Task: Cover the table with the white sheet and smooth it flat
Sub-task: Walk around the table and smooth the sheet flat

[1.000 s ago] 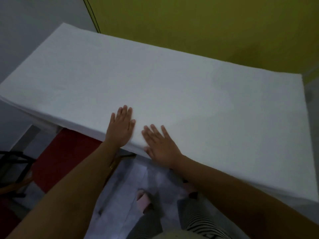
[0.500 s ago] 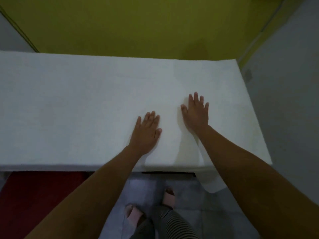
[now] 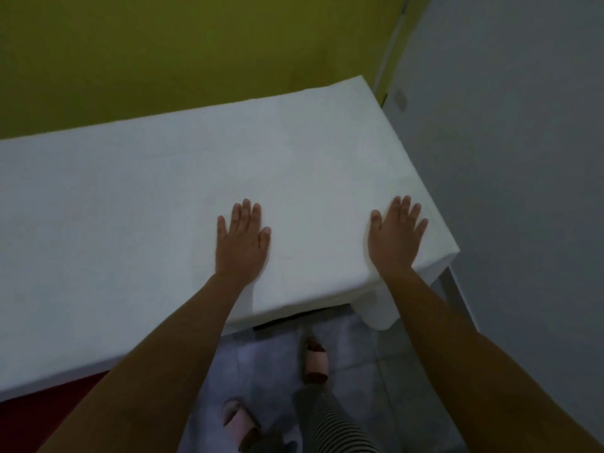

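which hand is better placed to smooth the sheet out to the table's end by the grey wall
Right. The right hand lies flat on the white sheet close to that end edge and the near corner; the left hand rests flat nearer the middle.

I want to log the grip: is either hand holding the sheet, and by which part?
Nothing is held. The left hand and right hand lie flat, palms down, fingers spread, on top of the sheet; the right is near its corner.

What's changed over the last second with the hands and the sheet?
Both hands have slid along the white sheet toward its right end and spread apart: the right hand now lies near the right corner, the left hand mid-table. Both stayed flat, palms down, gripping nothing; the sheet still covers the table.
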The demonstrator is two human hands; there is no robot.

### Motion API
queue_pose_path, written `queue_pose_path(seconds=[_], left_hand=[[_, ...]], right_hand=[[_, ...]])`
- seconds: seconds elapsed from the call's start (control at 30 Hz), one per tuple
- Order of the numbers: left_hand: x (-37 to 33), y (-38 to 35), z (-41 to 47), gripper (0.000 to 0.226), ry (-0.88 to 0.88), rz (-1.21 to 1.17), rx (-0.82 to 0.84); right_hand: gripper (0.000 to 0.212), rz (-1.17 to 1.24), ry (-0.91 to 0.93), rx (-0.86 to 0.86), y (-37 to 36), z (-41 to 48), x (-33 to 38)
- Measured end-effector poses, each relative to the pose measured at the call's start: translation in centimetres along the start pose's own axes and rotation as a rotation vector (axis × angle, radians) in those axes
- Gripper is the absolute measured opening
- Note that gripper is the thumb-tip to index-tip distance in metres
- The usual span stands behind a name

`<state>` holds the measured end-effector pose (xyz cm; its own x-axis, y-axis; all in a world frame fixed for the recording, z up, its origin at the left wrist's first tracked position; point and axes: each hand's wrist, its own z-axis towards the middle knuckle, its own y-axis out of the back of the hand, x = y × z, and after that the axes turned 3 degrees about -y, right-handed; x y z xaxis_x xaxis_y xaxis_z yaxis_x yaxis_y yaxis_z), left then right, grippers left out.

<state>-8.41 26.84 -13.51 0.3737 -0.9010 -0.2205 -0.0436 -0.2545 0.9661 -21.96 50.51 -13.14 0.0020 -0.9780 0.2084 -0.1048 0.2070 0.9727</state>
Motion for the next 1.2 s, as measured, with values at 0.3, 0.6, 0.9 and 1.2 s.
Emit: queue_pose_path(seconds=[0.3, 0.6, 0.9, 1.2], left_hand=[[7.7, 1.1, -5.6, 0.074, -0.063, -0.011, -0.010], [22.8, 3.5, -13.7, 0.067, 0.190, -0.050, -0.106], [31.8, 4.6, -20.8, 0.054, 0.536, -0.081, -0.195], [33.2, 5.3, -17.6, 0.055, 0.561, -0.097, -0.205]], right_hand=[[0.060, -0.073, 0.039, 0.058, -0.2, -7.3, 1.7], [0.059, -0.101, 0.623, 0.162, -6.1, -16.7, 22.8], [0.071, -0.122, 1.150, 0.288, -9.8, -29.6, 31.8], [0.056, -0.002, 0.594, 0.126, -8.3, -15.1, 35.6]])
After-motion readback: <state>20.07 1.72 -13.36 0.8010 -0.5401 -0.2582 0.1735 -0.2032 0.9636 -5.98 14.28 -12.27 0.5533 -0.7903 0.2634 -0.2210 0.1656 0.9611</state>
